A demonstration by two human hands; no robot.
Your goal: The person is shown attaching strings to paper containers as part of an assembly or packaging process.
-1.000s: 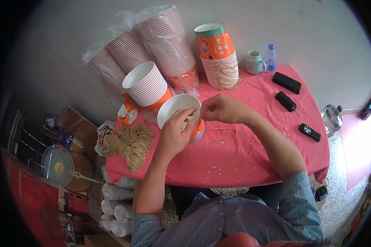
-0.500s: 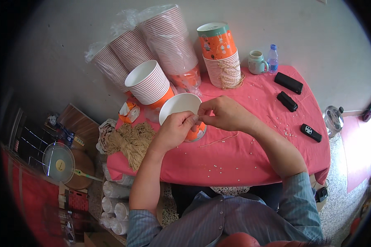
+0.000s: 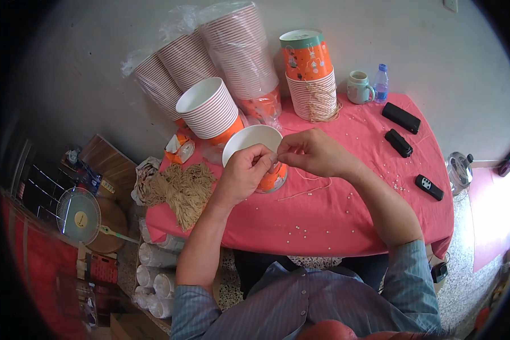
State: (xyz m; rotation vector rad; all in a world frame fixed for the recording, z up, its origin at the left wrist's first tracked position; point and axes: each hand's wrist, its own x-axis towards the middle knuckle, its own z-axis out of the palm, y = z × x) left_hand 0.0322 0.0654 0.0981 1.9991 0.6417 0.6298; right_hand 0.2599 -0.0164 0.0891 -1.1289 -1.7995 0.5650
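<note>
A paper bucket (image 3: 249,137), white inside with an orange printed outside, stands in front of me at the middle of the table. Over its right rim, my left hand (image 3: 250,170) and my right hand (image 3: 314,153) meet with thumbs and fingertips pinched together. Whatever sits between the fingertips is too small to make out. A thin pale cord (image 3: 303,194) lies looped on the cloth beside the bucket, below my right hand; its upper part runs up toward the bucket and my fingers. To the left rests a loose bundle of tan cords (image 3: 181,190).
Stacked paper buckets (image 3: 208,107) stand behind, several plastic-wrapped stacks (image 3: 238,51) beside them. Another stack (image 3: 309,93) has cords draped over it. A mug (image 3: 359,88), bottle (image 3: 381,85), black cases (image 3: 401,117) and remote (image 3: 429,187) line the right. Small white beads (image 3: 298,229) dot the pink cloth (image 3: 255,226).
The view has shifted slightly, so the whole scene sits a little differently. My hands stay pinched together at the bucket's rim, with hardly any movement of their own.
</note>
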